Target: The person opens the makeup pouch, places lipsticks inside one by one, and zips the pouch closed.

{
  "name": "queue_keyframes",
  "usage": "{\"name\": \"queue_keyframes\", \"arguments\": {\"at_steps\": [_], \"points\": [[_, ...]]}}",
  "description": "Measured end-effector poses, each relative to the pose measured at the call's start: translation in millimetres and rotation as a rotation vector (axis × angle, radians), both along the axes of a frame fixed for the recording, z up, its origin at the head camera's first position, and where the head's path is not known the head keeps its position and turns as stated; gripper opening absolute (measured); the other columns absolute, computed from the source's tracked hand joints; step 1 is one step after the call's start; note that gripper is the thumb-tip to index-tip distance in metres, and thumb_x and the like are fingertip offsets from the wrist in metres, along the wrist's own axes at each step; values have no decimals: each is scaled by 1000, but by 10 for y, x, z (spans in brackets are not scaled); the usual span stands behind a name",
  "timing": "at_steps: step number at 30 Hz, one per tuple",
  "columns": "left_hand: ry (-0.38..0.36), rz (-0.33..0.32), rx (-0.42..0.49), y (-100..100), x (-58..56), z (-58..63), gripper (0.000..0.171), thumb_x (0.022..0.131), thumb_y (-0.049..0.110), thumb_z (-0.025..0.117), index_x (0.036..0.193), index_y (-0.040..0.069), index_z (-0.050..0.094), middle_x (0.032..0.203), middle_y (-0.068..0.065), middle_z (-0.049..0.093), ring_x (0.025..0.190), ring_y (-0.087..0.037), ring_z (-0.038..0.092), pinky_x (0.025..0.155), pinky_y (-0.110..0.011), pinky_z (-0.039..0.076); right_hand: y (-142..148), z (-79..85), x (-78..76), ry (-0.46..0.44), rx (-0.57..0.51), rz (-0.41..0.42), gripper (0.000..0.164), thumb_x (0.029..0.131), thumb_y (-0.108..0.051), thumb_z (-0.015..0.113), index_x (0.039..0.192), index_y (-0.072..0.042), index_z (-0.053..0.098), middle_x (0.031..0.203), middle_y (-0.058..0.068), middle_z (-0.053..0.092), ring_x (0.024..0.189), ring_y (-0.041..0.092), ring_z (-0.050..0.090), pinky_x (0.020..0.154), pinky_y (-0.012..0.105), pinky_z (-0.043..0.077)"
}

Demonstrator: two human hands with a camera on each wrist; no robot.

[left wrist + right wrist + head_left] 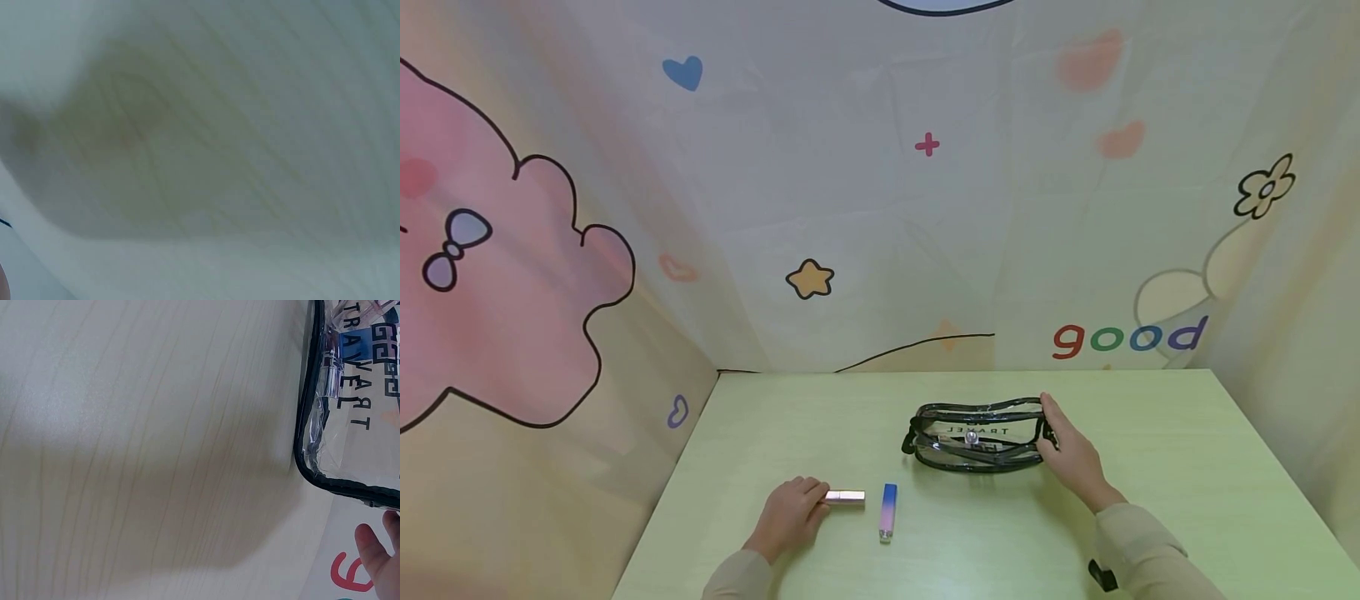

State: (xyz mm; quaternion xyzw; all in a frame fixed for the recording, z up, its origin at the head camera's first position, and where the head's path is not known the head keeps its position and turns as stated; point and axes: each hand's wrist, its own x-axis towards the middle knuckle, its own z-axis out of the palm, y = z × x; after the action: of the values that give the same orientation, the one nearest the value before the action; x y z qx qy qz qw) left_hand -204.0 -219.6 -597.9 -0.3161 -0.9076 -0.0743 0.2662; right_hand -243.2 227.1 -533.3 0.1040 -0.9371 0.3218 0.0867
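Observation:
A clear plastic travel pouch [985, 457] with black piping stands on the far middle of the table, its lettering reversed in the head view. My right hand [1078, 467] holds its right end, thumb in front and fingers behind. In the right wrist view, blue and shiny shapes show through the pouch [369, 434] wall. My left hand [792, 508] grips the left end of a slim pinkish metallic tube [847, 497], like a lipstick, lying crosswise. Just right of it lies a blue-to-pink tube [888, 510] with a clear end, touched by neither hand.
The pale green table [1210, 467] meets a printed curtain [880, 208] along its back edge and at both sides. A small black object [1102, 575] shows beside my right sleeve. Only blurred tabletop [250, 156] fills most of the left wrist view.

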Motion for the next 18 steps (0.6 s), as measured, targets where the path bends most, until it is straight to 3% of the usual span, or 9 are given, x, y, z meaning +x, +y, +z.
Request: {"name": "queue_keyframes", "arguments": {"at_steps": [7,15,18], "points": [[29,29,8,46,-69,99,23,66,21,75,85,13,64,79,6,61,63,-9,51,54,-23,41,-3,9,5,-7,0,-1,66,84,-9,44,142,-7,12,145,17,18,127,40,27,68,40,45],[67,44,8,115,-168,185,24,67,22,75,86,14,64,81,5,62,63,-9,53,55,-24,44,4,-10,2,3,-12,-2,66,82,-9,42,142,-7,14,145,17,20,127,40,28,51,28,37],[64,48,6,141,-200,225,23,68,22,75,86,14,64,81,6,62,63,-9,53,55,-24,44,3,-14,-2,5,-5,-2,66,82,-9,43,142,-7,14,145,17,20,127,40,28,56,30,40]]}}
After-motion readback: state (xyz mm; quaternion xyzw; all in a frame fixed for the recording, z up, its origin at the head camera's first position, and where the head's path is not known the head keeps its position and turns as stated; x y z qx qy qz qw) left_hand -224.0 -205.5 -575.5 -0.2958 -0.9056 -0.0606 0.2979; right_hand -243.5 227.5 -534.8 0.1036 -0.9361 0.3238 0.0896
